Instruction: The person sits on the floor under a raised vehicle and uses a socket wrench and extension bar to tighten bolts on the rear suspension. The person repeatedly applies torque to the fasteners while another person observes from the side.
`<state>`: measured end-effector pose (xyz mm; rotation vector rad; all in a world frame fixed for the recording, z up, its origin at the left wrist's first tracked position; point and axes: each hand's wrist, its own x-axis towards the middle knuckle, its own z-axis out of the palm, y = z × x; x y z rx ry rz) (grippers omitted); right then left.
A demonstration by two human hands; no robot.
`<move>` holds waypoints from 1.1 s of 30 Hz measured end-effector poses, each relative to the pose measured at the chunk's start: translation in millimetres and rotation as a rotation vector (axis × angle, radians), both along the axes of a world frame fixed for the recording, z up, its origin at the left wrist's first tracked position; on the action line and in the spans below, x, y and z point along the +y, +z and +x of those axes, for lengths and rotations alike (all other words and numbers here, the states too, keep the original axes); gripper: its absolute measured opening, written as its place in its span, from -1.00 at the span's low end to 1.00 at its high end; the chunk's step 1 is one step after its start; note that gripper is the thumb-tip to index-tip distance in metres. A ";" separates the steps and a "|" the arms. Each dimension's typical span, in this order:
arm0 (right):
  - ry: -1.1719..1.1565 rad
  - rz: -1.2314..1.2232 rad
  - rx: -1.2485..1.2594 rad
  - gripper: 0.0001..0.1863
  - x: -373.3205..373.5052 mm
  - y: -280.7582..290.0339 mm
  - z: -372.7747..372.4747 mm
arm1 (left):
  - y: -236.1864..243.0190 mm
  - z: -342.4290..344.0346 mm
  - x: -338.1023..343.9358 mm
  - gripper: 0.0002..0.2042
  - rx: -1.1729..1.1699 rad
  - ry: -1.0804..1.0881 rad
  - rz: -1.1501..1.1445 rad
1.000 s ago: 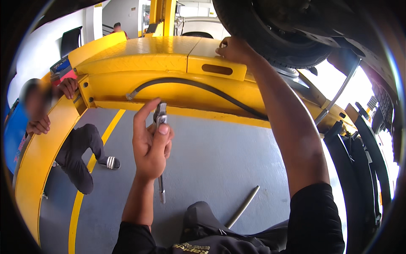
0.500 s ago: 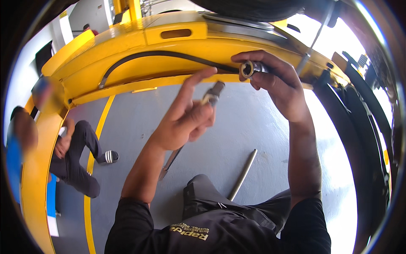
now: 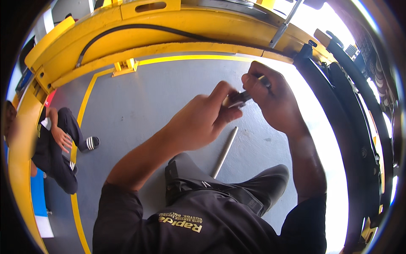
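My left hand (image 3: 203, 116) is closed round the head of a chrome socket wrench handle (image 3: 237, 100), blurred by motion. The rest of the handle is hidden behind the hand and forearm. My right hand (image 3: 272, 99) grips a chrome socket (image 3: 264, 81), mostly covered by the fingers. Handle and socket meet between both hands, in line with each other; how far the drive sits inside the socket cannot be seen. Below the hands, a metal pipe (image 3: 225, 151) lies on the grey floor beside my legs.
A yellow lift beam (image 3: 169, 38) with a black hose (image 3: 139, 26) spans ahead. Black lift arms (image 3: 338, 139) stand at the right. At the left, another person (image 3: 55, 139) sits by a yellow post (image 3: 21, 169). Yellow lines (image 3: 86, 97) mark the floor.
My hands were apart, showing the handle's drive tip and the socket's open end. They have come together lower down, bringing the two parts end to end. The view has shifted too.
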<state>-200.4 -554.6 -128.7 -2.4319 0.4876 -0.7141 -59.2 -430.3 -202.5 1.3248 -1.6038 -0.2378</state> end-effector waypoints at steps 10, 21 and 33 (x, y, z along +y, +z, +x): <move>-0.009 0.155 -0.338 -0.73 -3.7 -51.2 4.7 | -1.5 0.3 -6.3 -0.69 0.039 -0.030 0.149; 0.279 0.297 -0.505 -0.81 -7.6 -33.8 -0.4 | -10.5 6.6 -40.1 -0.66 0.650 -0.571 0.081; 0.523 -0.166 -0.608 -0.72 11.1 -26.6 -0.6 | -20.7 1.2 -36.4 -0.56 0.682 -0.942 0.166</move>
